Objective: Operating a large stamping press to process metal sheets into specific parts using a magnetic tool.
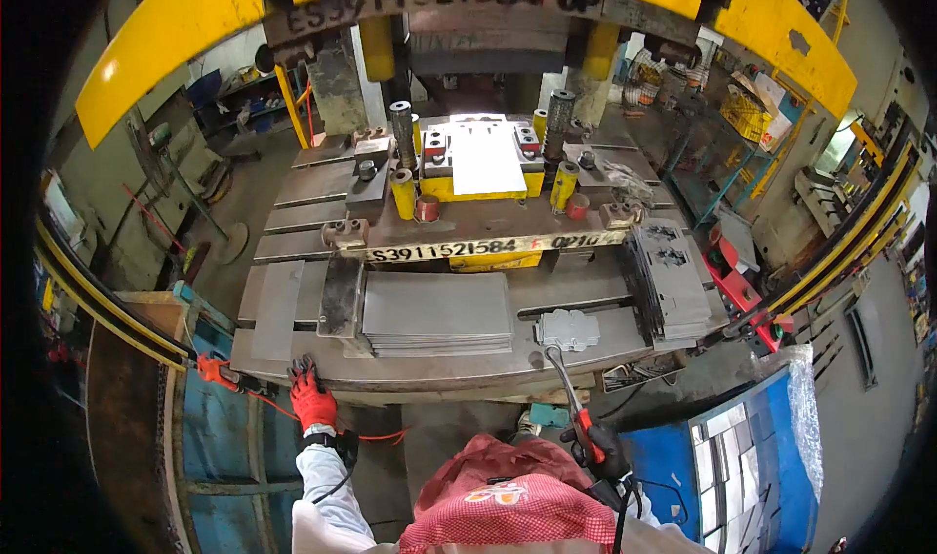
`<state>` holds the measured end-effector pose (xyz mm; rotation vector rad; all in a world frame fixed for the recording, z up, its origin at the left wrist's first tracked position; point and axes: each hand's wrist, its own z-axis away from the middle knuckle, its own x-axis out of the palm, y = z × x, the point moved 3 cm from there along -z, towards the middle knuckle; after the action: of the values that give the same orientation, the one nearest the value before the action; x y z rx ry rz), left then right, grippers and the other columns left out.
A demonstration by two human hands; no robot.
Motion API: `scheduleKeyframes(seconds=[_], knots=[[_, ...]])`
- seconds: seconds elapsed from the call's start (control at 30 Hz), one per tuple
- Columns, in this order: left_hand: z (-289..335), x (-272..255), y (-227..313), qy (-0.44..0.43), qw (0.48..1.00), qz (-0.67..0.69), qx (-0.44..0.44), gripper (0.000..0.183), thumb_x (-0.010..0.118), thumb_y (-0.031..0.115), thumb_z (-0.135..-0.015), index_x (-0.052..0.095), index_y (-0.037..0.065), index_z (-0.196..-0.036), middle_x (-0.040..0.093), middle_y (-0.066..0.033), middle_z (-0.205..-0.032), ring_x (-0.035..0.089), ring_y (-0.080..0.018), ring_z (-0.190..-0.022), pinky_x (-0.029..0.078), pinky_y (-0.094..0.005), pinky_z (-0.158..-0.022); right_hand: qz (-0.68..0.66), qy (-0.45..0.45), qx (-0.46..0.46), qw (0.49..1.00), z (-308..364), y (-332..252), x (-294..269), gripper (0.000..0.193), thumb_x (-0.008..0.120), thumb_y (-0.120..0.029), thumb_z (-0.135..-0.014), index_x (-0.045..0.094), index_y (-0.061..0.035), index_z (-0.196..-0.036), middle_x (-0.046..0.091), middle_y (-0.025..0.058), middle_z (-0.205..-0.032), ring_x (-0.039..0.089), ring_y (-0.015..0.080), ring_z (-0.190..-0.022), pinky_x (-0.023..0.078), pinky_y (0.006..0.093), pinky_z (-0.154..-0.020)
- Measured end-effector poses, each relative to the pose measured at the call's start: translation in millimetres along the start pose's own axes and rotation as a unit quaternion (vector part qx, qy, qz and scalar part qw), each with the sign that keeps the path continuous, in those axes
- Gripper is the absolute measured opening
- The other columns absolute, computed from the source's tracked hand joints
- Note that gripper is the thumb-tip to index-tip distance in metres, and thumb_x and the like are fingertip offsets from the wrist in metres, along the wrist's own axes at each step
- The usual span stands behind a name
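Our L hand (312,400), in a red glove w/ dark fingertips, is at the front edge of the press bed (449,367), fingers extended & a bit spread; we see nothing held in it. It's nr the lower end of a thin grey strip (276,315). Our R hand (607,453), dark glove, is wrapped round the red grip of a long metal tool (569,388). Tool's looped tip is up by the bed's front edge, just below a small notched plate (569,330) lying flat on the bed; can't tell if they touch.

To handle it well, IMO we'd want a firm grip back on the handle, tip kept low & square to the plate's edge, and L fingers flat, well clear of the die.

Further out: a stack of plain grey sheets (439,305) sits L of the notched plate, a taller pile of cut plates (675,295) to its R. Behind, ctr, a bright flat sheet (488,159) lies on the lower die (439,185), btwn yellow posts (403,195). Off R, below the bed, a blue bin (786,456) w/ metal pcs; off L, a blue frame (220,437).
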<state>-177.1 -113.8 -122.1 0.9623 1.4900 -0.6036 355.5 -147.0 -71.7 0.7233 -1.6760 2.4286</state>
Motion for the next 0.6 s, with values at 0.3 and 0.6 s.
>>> scheduleKeyframes(seconds=[0.3, 0.6], knots=[[1, -7, 5, 0.03, 0.999, 0.0, 0.026, 0.057, 0.062, 0.018, -0.066, 0.043, 0.011, -0.119, 0.041, -0.0135, -0.124, 0.034, -0.0305, -0.119, 0.027, -0.0427, -0.097, 0.022, 0.009, 0.021, 1.0, 4, 2, 8, 0.051, 0.05, -0.038, -0.081, 0.04, -0.0023, -0.116, 0.058, 0.0152, -0.094, 0.051, 0.0135, -0.053, 0.039, 0.0242, -0.044], [-6, -1, -1, 0.006, 1.0, 0.0, 0.001, 0.058, 0.059, 0.018, -0.067, 0.041, 0.013, -0.122, 0.038, -0.0123, -0.129, 0.03, -0.0304, -0.122, 0.028, -0.0419, -0.097, 0.019, 0.007, -0.029, 0.999, 11, -11, 30, 0.051, 0.05, -0.037, -0.08, 0.041, 0.0008, -0.114, 0.058, 0.0141, -0.09, 0.051, 0.013, -0.052, 0.038, 0.0239, -0.044]])
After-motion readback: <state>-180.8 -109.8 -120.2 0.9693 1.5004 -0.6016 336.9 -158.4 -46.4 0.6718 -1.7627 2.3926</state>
